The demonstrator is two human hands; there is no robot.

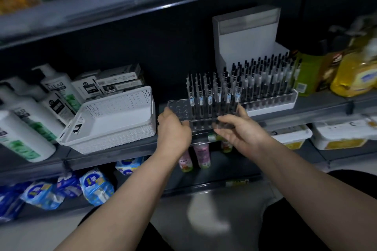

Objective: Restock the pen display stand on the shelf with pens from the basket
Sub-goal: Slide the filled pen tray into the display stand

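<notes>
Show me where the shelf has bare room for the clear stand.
Bare shelf lies between the white basket and the white pen display, behind the clear stand. Left of the basket shampoo bottles crowd; right of the display, yellow bottles.

At frame centre, a narrow gap lies between the white basket [114,116] and the clear pen stand [179,108]; upright pens [265,79] block the right.

There is one clear stand [177,108], one white stand [272,106] and one white basket [122,108]. The clear stand's front row has six pens [219,96].
</notes>
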